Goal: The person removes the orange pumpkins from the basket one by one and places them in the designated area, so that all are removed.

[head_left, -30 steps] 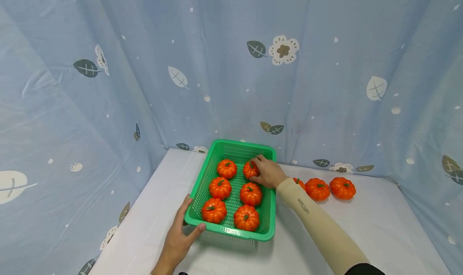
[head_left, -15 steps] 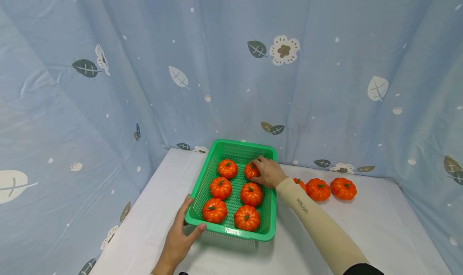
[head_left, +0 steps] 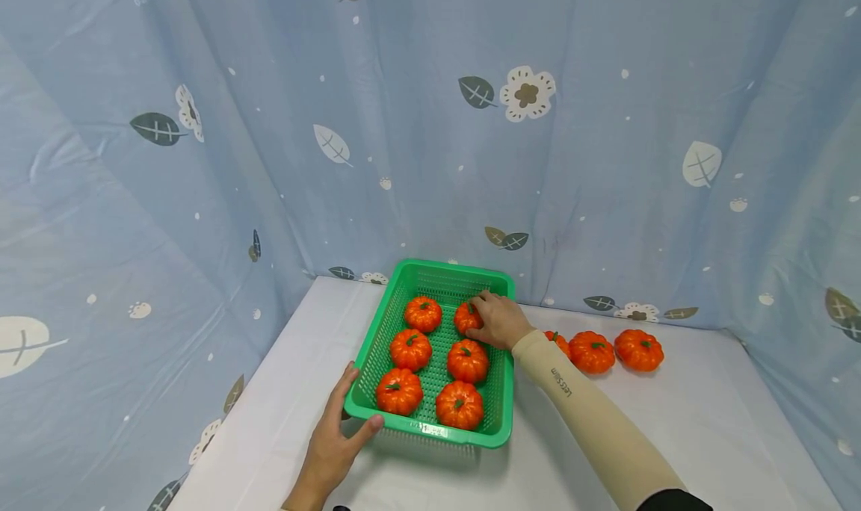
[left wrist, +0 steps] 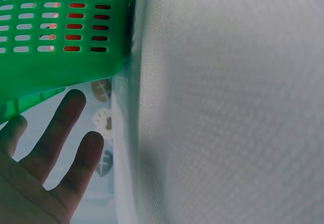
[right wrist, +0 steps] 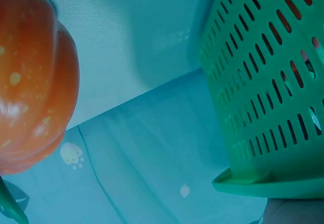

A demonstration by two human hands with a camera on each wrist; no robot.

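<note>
A green plastic basket (head_left: pixel 430 426) with slotted walls holds several small orange pumpkins with green stems, set in two columns. My right hand (head_left: pixel 499 320) reaches over its right wall and grips the far-right pumpkin (head_left: pixel 466 318), partly covering it. In the right wrist view, the basket's outer wall (right wrist: pixel 268 82) hides most of that hand. My left hand (head_left: pixel 331 436) is at the near-left corner, thumb at the front rim and fingers along the left side. The left wrist view shows the left hand's fingers (left wrist: pixel 55 138) straight and spread beside the basket (left wrist: pixel 61 67).
Right of the basket, a row of three pumpkins stands on the white tabletop (head_left: pixel 673 421): a partly hidden pumpkin (head_left: pixel 557 341) by the right forearm, a middle pumpkin (head_left: pixel 591 352) and an end pumpkin (head_left: pixel 637 350). A blue patterned curtain (head_left: pixel 417 137) hangs behind and at the sides.
</note>
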